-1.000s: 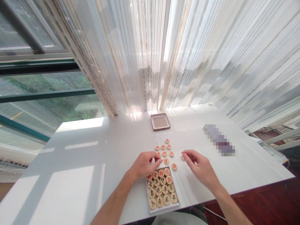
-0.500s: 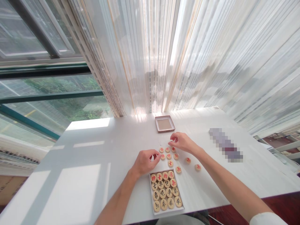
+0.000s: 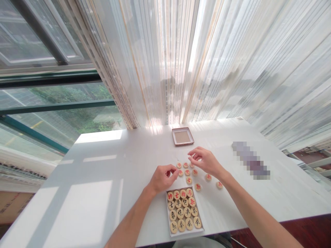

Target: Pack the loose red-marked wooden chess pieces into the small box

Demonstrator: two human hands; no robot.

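Near red-marked pieces [image 3: 189, 180], left hand [image 3: 161, 178] stays, right hand [image 3: 206, 161] advanced; both half-curled, holds unclear.

Boxed pcs [image 3: 187, 212] read red 士, 相 & blk 象, 卒.

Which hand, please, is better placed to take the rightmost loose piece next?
Probably the right hand: it is nearer the rightmost piece, while the left hand is beside the leftmost loose pieces.
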